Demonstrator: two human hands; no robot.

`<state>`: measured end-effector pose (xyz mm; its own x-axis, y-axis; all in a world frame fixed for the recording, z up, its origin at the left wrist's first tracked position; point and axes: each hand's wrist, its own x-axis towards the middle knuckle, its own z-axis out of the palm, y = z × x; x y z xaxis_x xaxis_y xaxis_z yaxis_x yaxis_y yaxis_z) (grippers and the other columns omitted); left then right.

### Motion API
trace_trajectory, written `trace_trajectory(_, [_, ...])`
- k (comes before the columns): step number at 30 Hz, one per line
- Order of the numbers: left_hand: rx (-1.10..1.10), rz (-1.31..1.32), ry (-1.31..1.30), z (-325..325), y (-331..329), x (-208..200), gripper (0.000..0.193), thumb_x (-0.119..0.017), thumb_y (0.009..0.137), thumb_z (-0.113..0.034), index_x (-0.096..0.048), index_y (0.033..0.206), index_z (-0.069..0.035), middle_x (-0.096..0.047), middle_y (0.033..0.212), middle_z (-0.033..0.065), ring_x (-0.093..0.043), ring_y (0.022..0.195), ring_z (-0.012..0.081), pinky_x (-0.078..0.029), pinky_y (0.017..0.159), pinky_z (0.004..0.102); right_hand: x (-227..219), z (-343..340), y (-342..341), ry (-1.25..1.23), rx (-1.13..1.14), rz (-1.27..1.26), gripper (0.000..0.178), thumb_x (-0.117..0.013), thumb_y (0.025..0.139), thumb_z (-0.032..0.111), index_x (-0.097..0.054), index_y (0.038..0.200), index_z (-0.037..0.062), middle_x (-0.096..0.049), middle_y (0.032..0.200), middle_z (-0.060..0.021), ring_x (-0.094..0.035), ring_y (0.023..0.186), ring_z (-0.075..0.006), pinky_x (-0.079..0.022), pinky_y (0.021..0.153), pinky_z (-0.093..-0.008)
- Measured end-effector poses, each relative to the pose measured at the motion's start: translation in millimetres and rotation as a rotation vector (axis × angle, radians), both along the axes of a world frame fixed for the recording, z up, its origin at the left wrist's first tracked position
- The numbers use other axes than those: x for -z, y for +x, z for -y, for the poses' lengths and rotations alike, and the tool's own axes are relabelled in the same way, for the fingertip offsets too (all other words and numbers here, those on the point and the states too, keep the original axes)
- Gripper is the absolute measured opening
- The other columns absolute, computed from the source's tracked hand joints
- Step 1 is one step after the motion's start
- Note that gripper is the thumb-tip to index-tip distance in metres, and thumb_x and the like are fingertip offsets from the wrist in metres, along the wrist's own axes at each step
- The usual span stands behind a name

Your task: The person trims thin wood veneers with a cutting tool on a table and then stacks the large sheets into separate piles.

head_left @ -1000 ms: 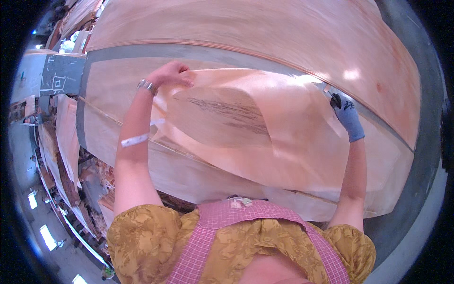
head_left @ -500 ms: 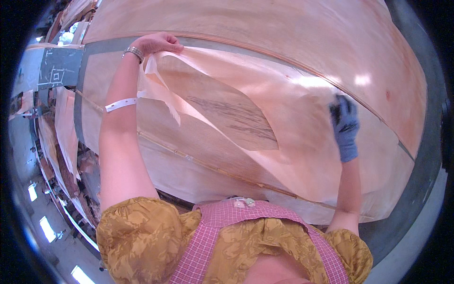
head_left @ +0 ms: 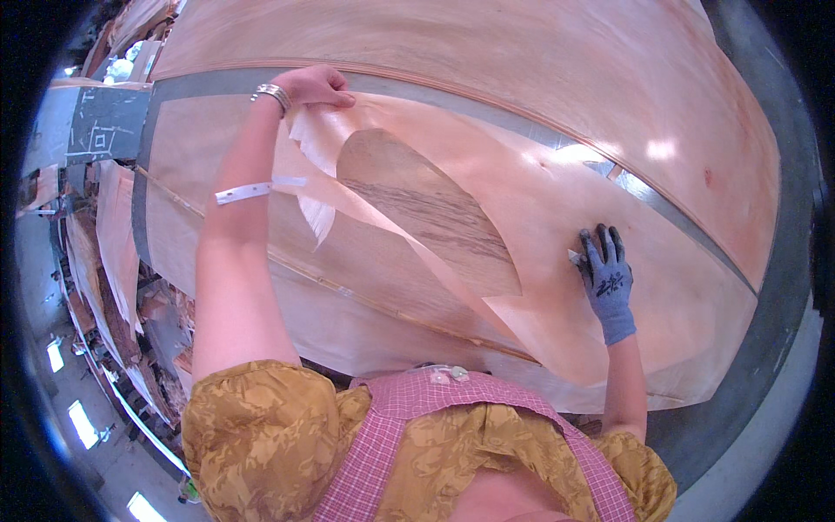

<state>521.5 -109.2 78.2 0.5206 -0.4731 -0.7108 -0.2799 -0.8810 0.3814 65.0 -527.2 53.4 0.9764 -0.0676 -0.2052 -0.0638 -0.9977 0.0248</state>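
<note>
My bare left hand (head_left: 319, 87) pinches the far edge of a thin, pale pink wood veneer sheet (head_left: 574, 204), lifting it at the left. A long torn flap curls there, and through a wide oval gap shows a darker, streaked veneer layer (head_left: 417, 204) underneath. My right hand (head_left: 603, 265), in a blue-grey glove with dark fingertips, lies on the right part of the sheet with its fingers stretched out. Beside its thumb shows a small pale, flat piece (head_left: 574, 257) whose kind I cannot make out.
A thin bamboo-like stick (head_left: 348, 291) lies across the near side of the veneer. Beyond a grey strip, another large veneer stack (head_left: 487, 52) has layered edges. At left stand a dark panel with chalk marks (head_left: 100, 122) and piles of veneer scraps (head_left: 117, 235).
My left hand has moved slightly right with the veneer edge, and the gap now looks wider. My right hand has slid nearer and to the left. The sheet's far edge at right has shifted, baring shiny grey.
</note>
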Motion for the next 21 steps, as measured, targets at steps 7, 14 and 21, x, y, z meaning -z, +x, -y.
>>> trace_trajectory(7, [0.019,-0.137,0.217,-18.1,5.4,-24.3,0.029,-0.078,0.08,-0.035,-0.067,0.074,-0.009,-0.058,0.063,-0.0054,-0.051,0.058,0.0082,-0.042,0.054,0.0296,22.0,15.6,4.6,0.024,0.01,0.151,0.05,-0.062,0.09,0.03,-0.051,0.139,0.0226,-0.041,0.149,-0.0101,-0.039,0.137,-0.0326,-0.053,0.085,-0.0436])
trace_trajectory(14, [0.221,0.185,0.247,-22.5,8.3,21.6,0.039,-0.08,0.069,-0.032,-0.056,0.064,-0.002,-0.052,0.056,0.0075,-0.052,0.055,0.0182,-0.044,0.055,0.0391,5.3,3.5,19.7,-0.037,-0.028,0.066,0.051,-0.064,0.09,0.028,-0.051,0.139,0.0201,-0.045,0.145,-0.0131,-0.045,0.132,-0.0335,-0.053,0.086,-0.0421])
trace_trajectory(21, [0.157,0.279,0.178,-33.7,14.1,36.3,0.035,-0.082,0.065,-0.033,-0.069,0.074,-0.002,-0.066,0.068,0.0146,-0.061,0.062,0.024,-0.047,0.06,0.0416,2.9,5.5,17.4,-0.01,-0.044,0.088,0.052,-0.064,0.088,0.027,-0.051,0.138,0.0212,-0.044,0.146,-0.0122,-0.044,0.133,-0.0322,-0.053,0.085,-0.0427])
